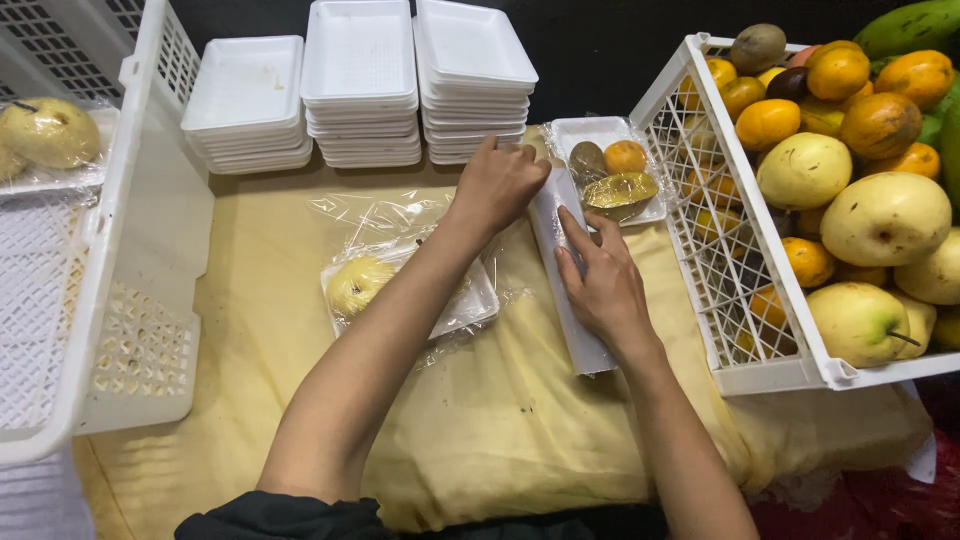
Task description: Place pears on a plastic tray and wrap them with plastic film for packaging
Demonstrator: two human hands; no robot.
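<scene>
Long white cling-film roll (566, 290) lies mid-table on yellow cloth (480, 430). Right hand (600, 285) flat, fingers spread on it. Left hand (497, 182) curled at its far end, grip apparently closed. Film-wrapped foam tray (610, 172) adjacent.

White cling-film roll (570, 290) lies lengthwise beside film-covered fruit tray (610, 170)

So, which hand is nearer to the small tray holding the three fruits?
Right, by a narrow margin. The right hand lies on the cling-film roll, its fingers almost touching the small tray. The left hand grips the roll's far end, slightly left of the tray.
</scene>
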